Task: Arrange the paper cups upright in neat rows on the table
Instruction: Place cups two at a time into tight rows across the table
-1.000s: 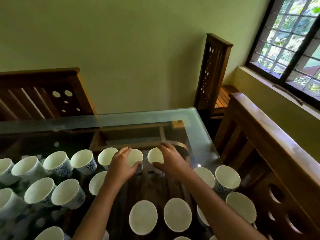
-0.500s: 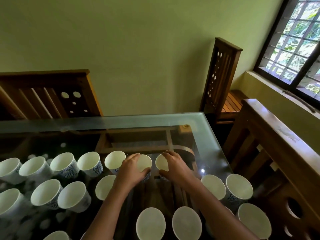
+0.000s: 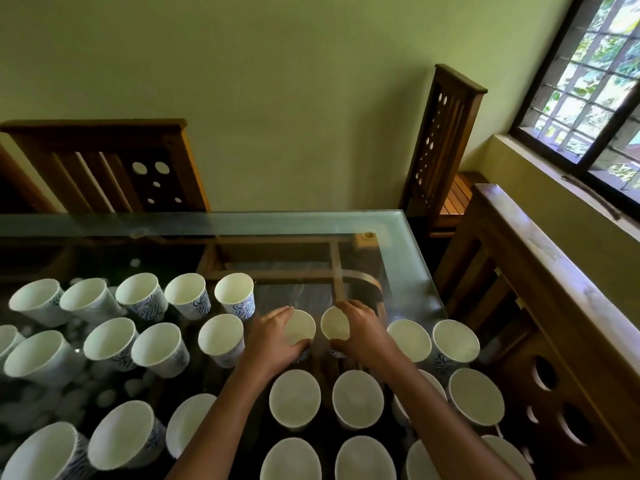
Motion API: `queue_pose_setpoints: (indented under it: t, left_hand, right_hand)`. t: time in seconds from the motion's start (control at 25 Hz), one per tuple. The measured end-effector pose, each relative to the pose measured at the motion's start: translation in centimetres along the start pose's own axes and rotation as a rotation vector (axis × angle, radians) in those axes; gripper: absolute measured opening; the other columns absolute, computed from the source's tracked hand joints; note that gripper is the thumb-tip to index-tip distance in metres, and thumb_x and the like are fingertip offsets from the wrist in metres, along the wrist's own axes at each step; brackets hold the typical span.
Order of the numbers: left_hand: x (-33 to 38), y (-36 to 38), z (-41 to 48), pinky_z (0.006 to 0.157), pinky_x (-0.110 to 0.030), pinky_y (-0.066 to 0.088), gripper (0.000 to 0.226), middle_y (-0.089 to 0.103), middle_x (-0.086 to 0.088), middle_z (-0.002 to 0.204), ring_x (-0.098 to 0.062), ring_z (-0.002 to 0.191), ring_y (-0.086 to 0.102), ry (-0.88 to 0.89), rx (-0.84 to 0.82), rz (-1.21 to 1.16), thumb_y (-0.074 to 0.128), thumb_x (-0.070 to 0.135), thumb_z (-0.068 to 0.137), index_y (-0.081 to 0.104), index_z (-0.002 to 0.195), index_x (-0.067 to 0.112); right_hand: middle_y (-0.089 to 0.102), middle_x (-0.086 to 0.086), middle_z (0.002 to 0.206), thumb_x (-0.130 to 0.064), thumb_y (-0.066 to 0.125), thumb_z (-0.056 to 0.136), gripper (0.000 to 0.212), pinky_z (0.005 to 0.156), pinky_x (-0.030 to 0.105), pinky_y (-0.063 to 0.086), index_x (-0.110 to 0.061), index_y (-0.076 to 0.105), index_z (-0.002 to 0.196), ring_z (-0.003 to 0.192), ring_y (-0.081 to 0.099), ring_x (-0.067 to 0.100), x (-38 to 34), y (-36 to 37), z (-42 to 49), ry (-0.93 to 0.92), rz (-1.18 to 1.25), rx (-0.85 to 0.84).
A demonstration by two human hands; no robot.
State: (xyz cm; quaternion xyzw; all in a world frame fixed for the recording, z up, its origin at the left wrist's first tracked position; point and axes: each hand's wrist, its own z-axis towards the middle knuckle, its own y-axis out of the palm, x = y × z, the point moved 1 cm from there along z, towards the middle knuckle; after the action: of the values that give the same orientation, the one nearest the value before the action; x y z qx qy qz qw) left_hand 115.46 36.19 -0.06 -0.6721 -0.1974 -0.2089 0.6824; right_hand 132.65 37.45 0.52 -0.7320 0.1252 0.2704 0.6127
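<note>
Several white paper cups with blue patterns stand upright in rows on the glass table (image 3: 412, 271). My left hand (image 3: 275, 336) grips one cup (image 3: 300, 327) round its rim, fingers behind and thumb in front. Just to the right, my right hand (image 3: 363, 332) grips a second cup (image 3: 334, 326) the same way. Both cups stand side by side in the second row from the far end. Another cup (image 3: 235, 294) stands to their far left and one (image 3: 408, 339) to their right.
Wooden chairs stand behind the table at the back left (image 3: 114, 168), at the far right corner (image 3: 443, 147) and along the right side (image 3: 540, 271). A barred window (image 3: 588, 81) is at the upper right. Bare glass lies beyond the cups toward the far edge.
Both hands have drawn the two cups slightly nearer to me, into line with the second row. The camera has tilted, bringing more cups into view at the bottom.
</note>
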Motion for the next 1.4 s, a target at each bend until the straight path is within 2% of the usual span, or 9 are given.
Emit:
queue_pose_setpoints:
  t: [0.2,0.88,1.16,1.4]
  left_hand:
    - [0.6,0.2,-1.2,0.103,-0.025,0.031,0.073,0.045,-0.003,0.141,-0.018,0.128,0.042,0.010,-0.029,-0.006,0.074,0.035,0.075,0.043,0.136,0.012]
    - [1.1,0.5,-2.6,0.107,-0.029,0.030,0.074,0.038,-0.003,0.146,-0.019,0.134,0.036,0.010,-0.065,-0.021,0.071,0.038,0.077,0.038,0.139,0.014]
    - [1.6,-0.5,-3.9,0.106,-0.031,0.033,0.068,0.042,-0.004,0.143,-0.021,0.131,0.040,0.018,-0.026,-0.045,0.071,0.032,0.078,0.042,0.137,0.012]
    - [3.3,-2.9,-10.4,0.101,-0.035,0.038,0.058,0.048,-0.008,0.138,-0.024,0.125,0.047,0.047,0.034,-0.125,0.071,0.025,0.080,0.049,0.132,0.009]
  right_hand:
    - [0.042,0.004,0.141,-0.024,0.075,0.076,0.073,0.103,0.030,0.035,-0.017,0.038,0.138,0.129,0.039,0.020,0.4,-0.2,-1.5,0.012,0.007,0.008]
    - [0.039,0.002,0.144,-0.026,0.076,0.075,0.076,0.102,0.034,0.037,-0.020,0.036,0.140,0.132,0.035,0.021,0.6,-0.3,-3.1,0.030,0.037,0.008]
    - [0.043,0.003,0.142,-0.025,0.070,0.081,0.062,0.100,0.036,0.040,-0.016,0.042,0.136,0.129,0.040,0.022,-0.4,-1.4,-4.9,-0.026,0.007,0.073]
    - [0.045,0.004,0.141,-0.022,0.069,0.083,0.056,0.098,0.033,0.041,-0.015,0.046,0.134,0.126,0.044,0.022,-2.6,-2.3,-12.3,-0.033,-0.004,0.126]
